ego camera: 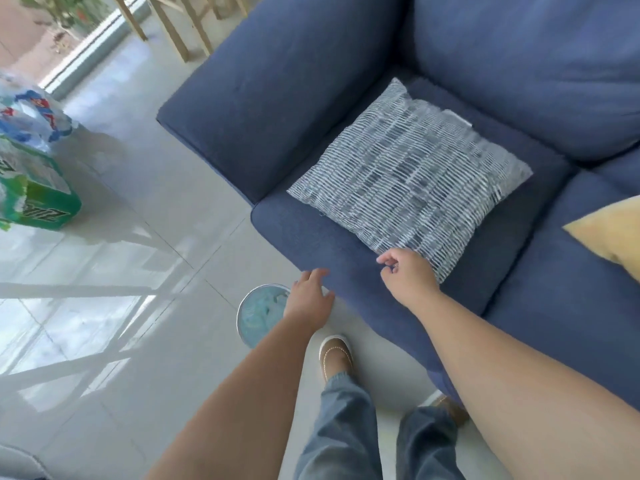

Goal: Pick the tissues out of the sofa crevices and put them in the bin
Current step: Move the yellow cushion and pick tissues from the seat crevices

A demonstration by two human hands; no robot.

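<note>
Feet first: my tan slip-on shoe (335,355) stands on the pale tiled floor (104,323) just in front of the navy fabric sofa (346,244), so I am close enough to reach in without leaning. Left of that shoe sits the round bin with a light blue liner (258,311), and my left hand (310,299) hovers partly over its right rim, fingers loosely spread and holding nothing that I can see. My right hand (408,273) is over the near edge of the seat cushion, at the near corner of the blue-and-white striped square pillow (408,178), fingers curled toward the thumb as if to pinch; I cannot tell whether anything is between them.

No tissue shows anywhere on the sofa. They are likely down in the seams, which the pillow partly covers. I judge the best move is to lift or slide that pillow aside, then run my fingers along the gap beside the armrest (263,109) and the one under the back cushion (519,64). A mustard yellow cushion (613,233) at the far right may hide another seam.
</note>
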